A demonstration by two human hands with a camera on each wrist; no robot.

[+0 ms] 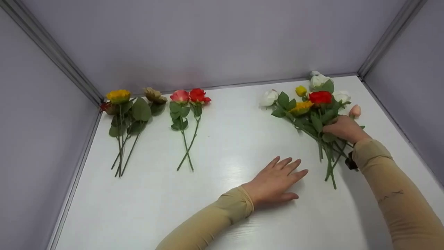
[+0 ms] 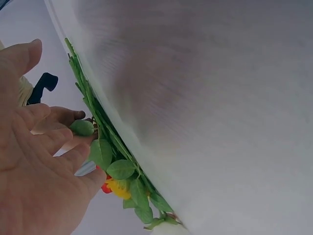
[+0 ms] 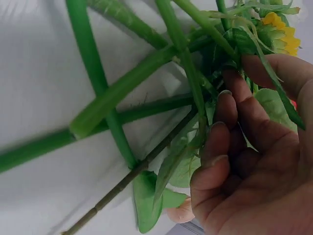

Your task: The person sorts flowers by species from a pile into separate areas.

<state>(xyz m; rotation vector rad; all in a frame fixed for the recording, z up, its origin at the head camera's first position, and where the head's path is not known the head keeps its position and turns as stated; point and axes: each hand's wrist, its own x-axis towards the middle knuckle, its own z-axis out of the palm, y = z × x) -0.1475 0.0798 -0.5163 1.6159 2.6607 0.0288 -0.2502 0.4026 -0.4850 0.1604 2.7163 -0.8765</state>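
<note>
My right hand (image 1: 345,128) reaches into a loose pile of artificial flowers at the right of the table. In the right wrist view its thumb and curled fingers pinch a green flower stem (image 3: 209,30) among crossing stems and leaves; which bloom it belongs to, I cannot tell. Around that hand lie a red rose (image 1: 319,97), a sunflower (image 1: 301,108), several white roses (image 1: 270,98), a yellow bud (image 1: 300,91) and a pink bud (image 1: 355,111). My left hand (image 1: 275,182), palm down with fingers spread, holds nothing at the table's middle, left of the stem ends.
Two flowers, a pink rose (image 1: 180,96) and a red flower (image 1: 198,96), lie with crossed stems at the back. Farther left is another group with a yellow sunflower (image 1: 118,96) and a tan flower (image 1: 154,95). Grey panels (image 1: 222,41) wall the white table (image 1: 239,139).
</note>
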